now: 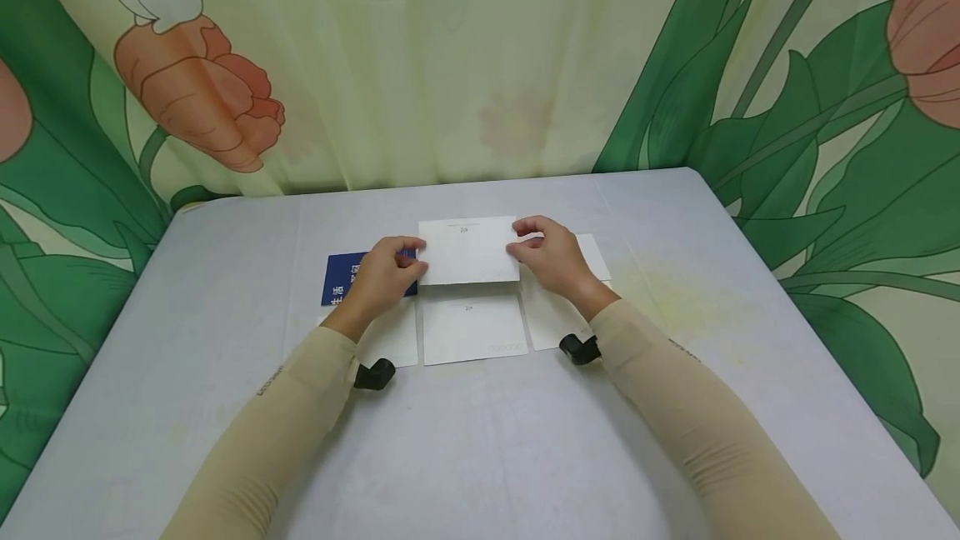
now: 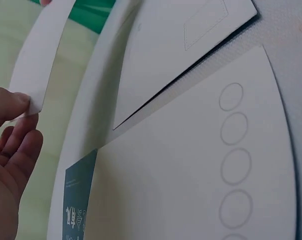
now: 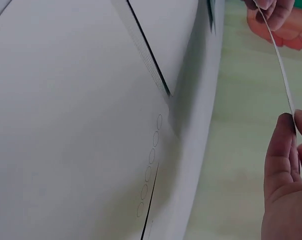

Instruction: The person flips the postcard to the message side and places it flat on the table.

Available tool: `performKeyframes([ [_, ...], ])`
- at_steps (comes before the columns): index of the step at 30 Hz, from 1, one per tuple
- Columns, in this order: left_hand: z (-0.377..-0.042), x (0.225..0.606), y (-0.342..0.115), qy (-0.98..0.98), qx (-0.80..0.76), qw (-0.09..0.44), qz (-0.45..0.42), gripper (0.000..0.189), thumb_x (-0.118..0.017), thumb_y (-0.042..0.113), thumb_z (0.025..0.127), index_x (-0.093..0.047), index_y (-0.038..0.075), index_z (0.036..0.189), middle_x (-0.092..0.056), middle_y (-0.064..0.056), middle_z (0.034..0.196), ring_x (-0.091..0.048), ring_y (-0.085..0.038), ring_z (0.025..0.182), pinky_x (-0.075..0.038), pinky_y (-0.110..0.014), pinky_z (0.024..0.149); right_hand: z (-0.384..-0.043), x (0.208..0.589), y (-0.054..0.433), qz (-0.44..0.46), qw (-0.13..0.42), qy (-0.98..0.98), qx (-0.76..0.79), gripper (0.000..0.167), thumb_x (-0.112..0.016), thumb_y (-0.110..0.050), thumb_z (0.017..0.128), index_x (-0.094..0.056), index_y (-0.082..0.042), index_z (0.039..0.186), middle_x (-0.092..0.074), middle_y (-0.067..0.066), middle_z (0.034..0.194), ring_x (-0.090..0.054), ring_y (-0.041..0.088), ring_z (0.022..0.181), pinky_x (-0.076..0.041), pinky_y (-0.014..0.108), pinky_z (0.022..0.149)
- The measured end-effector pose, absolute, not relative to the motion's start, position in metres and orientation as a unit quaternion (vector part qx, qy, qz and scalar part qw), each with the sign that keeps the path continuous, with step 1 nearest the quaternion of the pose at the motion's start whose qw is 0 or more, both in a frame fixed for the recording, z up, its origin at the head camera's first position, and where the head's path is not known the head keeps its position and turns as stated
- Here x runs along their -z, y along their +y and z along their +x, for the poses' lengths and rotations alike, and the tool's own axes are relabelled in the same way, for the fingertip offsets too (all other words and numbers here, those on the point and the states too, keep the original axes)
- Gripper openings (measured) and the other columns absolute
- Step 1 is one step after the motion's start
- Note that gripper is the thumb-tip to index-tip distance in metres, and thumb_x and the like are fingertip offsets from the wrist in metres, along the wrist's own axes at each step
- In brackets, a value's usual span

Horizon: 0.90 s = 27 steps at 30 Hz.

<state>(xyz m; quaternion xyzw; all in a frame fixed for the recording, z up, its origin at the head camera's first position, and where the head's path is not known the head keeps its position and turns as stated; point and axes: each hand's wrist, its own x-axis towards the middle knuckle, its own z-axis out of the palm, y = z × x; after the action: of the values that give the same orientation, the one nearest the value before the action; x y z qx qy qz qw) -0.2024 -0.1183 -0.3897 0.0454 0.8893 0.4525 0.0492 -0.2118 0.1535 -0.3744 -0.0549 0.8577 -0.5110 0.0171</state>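
Both hands hold a white postcard [image 1: 468, 252] just above the table, one at each short side. My left hand [image 1: 382, 277] pinches its left edge between thumb and fingers. At the right edge, the thumb and fingers of my right hand [image 1: 558, 261] pinch it too. Directly in front of it, a second white postcard [image 1: 474, 327] lies flat. Another white postcard [image 1: 397, 336] lies partly under the left forearm; in the left wrist view, a postcard with printed circles [image 2: 161, 175] shows close up. The right wrist view shows the held postcard [image 3: 281, 70] nearly edge-on.
A dark blue card [image 1: 339, 273] with white lettering lies beyond the left postcard, partly hidden by the left hand. More white cards lie at the right, one near [image 1: 547, 323] and one farther back [image 1: 595, 255]. A printed curtain [image 1: 420, 65] hangs behind the white-covered table [image 1: 480, 457].
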Motion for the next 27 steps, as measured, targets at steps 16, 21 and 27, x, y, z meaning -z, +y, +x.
performKeyframes([
  [16, -0.203, 0.394, -0.118, 0.896, -0.437, 0.034, 0.065, 0.036, -0.067, 0.009, 0.094, -0.064, 0.002, 0.129, -0.057, -0.015, 0.12, -0.057, -0.027, 0.104, -0.05, -0.038, 0.089, -0.213, 0.383, 0.154, -0.078, 0.019, 0.893, 0.443, 0.046, -0.064, -0.01, 0.091, -0.06, -0.006, 0.137, -0.065, 0.012, 0.121, -0.064, 0.024, 0.099, -0.05, 0.034, 0.079],
  [21, -0.203, 0.396, -0.116, 0.898, -0.432, 0.056, 0.053, 0.039, -0.067, 0.008, 0.094, -0.062, 0.002, 0.132, -0.056, -0.015, 0.121, -0.056, -0.025, 0.101, -0.051, -0.032, 0.079, -0.213, 0.385, 0.153, -0.065, 0.038, 0.903, 0.422, 0.044, -0.064, -0.011, 0.092, -0.061, -0.007, 0.136, -0.069, 0.012, 0.111, -0.064, 0.023, 0.097, -0.05, 0.034, 0.08],
  [27, -0.203, 0.4, -0.113, 0.905, -0.416, 0.073, 0.05, 0.04, -0.068, 0.007, 0.093, -0.063, 0.001, 0.131, -0.057, -0.015, 0.119, -0.057, -0.024, 0.097, -0.05, -0.029, 0.074, -0.213, 0.39, 0.152, -0.073, 0.058, 0.917, 0.388, 0.044, -0.063, -0.009, 0.092, -0.06, -0.004, 0.136, -0.069, 0.014, 0.116, -0.065, 0.025, 0.103, -0.05, 0.038, 0.088],
])
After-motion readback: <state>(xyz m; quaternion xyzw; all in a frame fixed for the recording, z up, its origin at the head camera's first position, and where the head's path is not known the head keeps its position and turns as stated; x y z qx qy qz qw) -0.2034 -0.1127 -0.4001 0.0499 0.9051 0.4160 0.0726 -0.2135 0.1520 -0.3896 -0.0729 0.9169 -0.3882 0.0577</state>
